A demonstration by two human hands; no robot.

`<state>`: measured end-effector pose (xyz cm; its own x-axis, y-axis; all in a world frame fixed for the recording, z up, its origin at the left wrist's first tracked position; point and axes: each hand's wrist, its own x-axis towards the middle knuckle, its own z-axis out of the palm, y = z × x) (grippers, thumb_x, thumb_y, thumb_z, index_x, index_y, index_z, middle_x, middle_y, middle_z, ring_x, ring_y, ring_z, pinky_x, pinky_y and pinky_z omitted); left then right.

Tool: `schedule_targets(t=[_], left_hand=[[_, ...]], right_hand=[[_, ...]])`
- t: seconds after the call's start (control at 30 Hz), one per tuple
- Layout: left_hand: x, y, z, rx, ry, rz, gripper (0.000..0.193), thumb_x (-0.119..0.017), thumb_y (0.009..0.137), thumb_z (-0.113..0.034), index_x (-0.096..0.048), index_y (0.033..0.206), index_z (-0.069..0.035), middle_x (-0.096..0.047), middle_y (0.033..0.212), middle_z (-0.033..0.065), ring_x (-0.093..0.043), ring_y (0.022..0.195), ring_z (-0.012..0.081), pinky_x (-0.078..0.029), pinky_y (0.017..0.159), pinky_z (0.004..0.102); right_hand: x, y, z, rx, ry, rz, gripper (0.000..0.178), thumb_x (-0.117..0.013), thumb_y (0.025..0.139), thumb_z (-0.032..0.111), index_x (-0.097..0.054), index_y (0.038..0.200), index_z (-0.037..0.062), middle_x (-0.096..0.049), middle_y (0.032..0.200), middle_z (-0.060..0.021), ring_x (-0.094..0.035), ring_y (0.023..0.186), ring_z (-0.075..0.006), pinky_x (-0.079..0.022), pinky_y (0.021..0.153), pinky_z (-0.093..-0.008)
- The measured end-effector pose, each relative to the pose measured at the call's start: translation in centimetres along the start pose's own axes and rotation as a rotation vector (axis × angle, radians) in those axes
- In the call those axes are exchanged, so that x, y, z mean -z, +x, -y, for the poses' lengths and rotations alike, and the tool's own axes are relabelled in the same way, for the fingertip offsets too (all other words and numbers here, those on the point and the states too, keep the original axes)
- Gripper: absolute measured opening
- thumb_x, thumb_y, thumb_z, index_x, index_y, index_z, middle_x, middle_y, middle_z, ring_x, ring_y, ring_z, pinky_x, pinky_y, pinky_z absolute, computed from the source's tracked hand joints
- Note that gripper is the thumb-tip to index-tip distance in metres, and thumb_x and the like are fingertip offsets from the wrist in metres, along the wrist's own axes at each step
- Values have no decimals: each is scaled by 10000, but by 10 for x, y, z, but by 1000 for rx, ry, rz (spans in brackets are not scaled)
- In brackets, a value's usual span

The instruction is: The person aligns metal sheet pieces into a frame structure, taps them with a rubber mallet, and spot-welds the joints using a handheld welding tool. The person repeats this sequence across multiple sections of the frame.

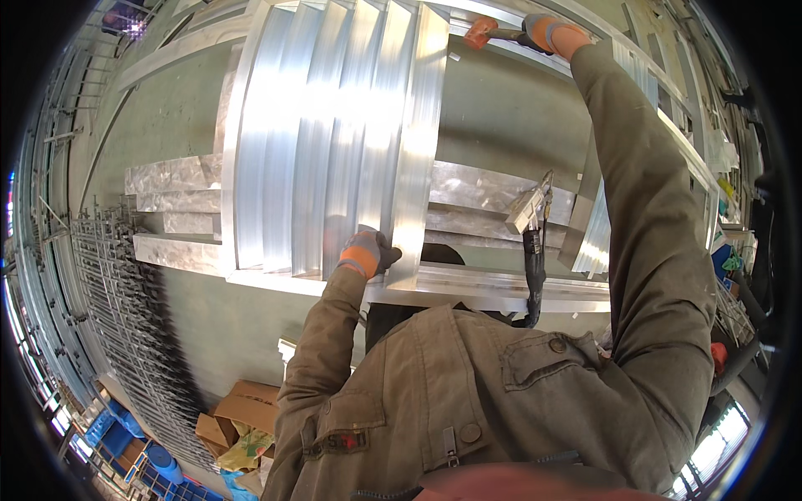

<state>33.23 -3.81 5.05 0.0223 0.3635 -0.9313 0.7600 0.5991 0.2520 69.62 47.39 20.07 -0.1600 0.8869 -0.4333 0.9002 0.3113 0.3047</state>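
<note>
A frame (230,167) of shiny metal holds several long, overlapping slats like a louvre panel. My left hand (368,250), in a grey and orange glove, is closed at the near end of the rightmost slat (418,150); its fingertips are partly hidden. At the far right, my outstretched right hand (547,35), gloved the same way, grips the dark handle of a mallet. The mallet's red-orange head (479,33) points left, beside the frame's far rail and apart from the slats.
Flat metal bars (180,175) run beneath the frame. Right of the slats, a clamp-like tool (528,209) hangs on a thick black cable (535,275). Many thin rods (125,292) are stacked at left. A cardboard box (246,405) and a blue barrel (163,461) stand lower left.
</note>
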Motion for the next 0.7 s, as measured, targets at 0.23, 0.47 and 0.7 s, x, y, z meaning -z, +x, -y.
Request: schedule_targets(t=[0.23,0.47,0.7], left_hand=[[-4,6,3,-77,67,-71,303,-855,854,-400,-829,841,-98,-807,772,76,-766,710,241,-630,720,407],[-3,15,6,-71,-24,41,404,-811,962,-424,-786,925,-22,-779,764,85,-697,627,198,-577,609,405],[-4,5,3,-140,-101,16,397,-861,950,-370,-738,919,6,-765,736,101,-661,556,176,-523,526,356]], right_hand=[[-37,-50,12,-41,588,174,486,-647,1095,536,-728,1179,64,-701,849,-41,-611,651,-162,-467,567,-368],[-175,-253,141,-161,1416,-259,550,-716,1095,487,-683,1385,21,-767,945,-73,-695,751,-142,-558,667,-335],[-208,-463,181,-433,1630,-264,449,-708,1119,345,-681,1418,11,-756,1020,-66,-690,874,-135,-583,758,-346]])
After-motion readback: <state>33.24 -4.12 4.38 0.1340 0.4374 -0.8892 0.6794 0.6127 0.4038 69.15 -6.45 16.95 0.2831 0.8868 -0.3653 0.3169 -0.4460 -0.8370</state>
